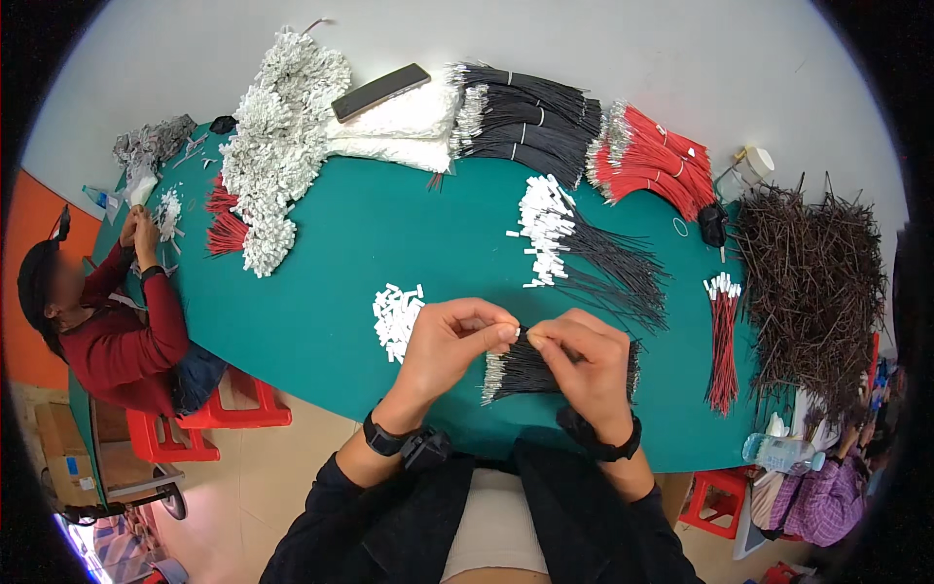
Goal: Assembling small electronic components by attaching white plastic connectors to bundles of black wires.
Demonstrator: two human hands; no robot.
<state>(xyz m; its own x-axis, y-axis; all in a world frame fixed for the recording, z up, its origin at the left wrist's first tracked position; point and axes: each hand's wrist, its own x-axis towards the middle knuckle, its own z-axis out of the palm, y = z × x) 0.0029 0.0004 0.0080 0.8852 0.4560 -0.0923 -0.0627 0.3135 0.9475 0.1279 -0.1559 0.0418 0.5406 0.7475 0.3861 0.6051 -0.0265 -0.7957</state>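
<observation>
My left hand [446, 343] is closed in a pinch on a small white connector housing [517, 332], which just shows at the fingertips. Almost touching it, my right hand [590, 358] pinches a thin black wire, mostly hidden by the fingers. Both hands hover over the green table [341, 234]. Beneath them lies a bundle of black wires [530, 378] with metal terminals at the left end. Beside my left hand is a pile of loose white housings [396, 316]. Beyond the hands, black wires fitted with white housings [550, 219] lie fanned out.
Along the back sit white bulk pieces [282, 107], a dark bar [381, 91] on white bags, black wire bundles [530, 117] and red wire bundles [652, 161]. To the right are dark red wires [724, 341], a large tangled heap [812, 292] and a bottle [781, 454]. A co-worker [117, 311] sits left.
</observation>
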